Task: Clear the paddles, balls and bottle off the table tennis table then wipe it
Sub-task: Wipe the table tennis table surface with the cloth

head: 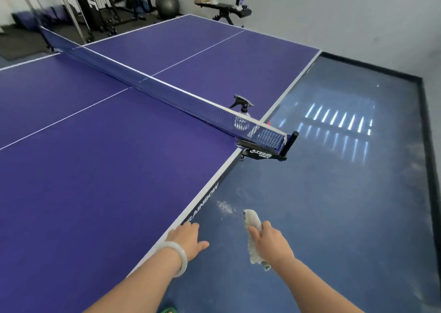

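Left hand point(188, 237): fingers straight, resting on table point(95, 169) edge. Right hand point(269, 241): grips pale cloth point(252, 219), just off table. Spray bottle point(244, 107): apparently on table, same edge.

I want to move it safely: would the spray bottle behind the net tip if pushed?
Likely yes: the spray bottle stands upright, trigger head on top. It is near the table edge, so it might fall off. Its weight is unclear.

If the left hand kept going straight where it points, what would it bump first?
The left hand would likely meet the black net clamp first; depth is unclear.
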A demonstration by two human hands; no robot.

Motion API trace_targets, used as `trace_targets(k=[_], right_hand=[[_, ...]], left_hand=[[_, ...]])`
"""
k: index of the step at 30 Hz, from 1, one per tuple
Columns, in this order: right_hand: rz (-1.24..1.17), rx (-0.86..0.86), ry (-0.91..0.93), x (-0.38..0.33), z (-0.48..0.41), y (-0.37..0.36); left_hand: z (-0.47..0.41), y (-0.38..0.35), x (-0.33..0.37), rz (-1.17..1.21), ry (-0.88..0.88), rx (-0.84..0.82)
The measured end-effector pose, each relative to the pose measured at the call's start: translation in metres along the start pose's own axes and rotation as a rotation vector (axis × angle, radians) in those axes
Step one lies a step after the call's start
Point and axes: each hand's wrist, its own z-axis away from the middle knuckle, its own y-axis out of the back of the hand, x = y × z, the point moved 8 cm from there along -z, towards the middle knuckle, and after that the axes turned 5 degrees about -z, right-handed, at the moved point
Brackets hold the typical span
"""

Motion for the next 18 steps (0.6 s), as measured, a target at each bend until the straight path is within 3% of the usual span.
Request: trace_targets(k=[8, 18], right_hand=[[-0.011, 0.079, -0.004, 0.102, 0.004, 0.109], [0.002, 0.114, 0.007, 0.162, -0.053, 0.208]], left_hand=[[-0.013, 0.029, 0.153, 0.179, -0.082, 0.034], [-0.078, 0.061, 0.273, 0.199, -0.150, 0.028]])
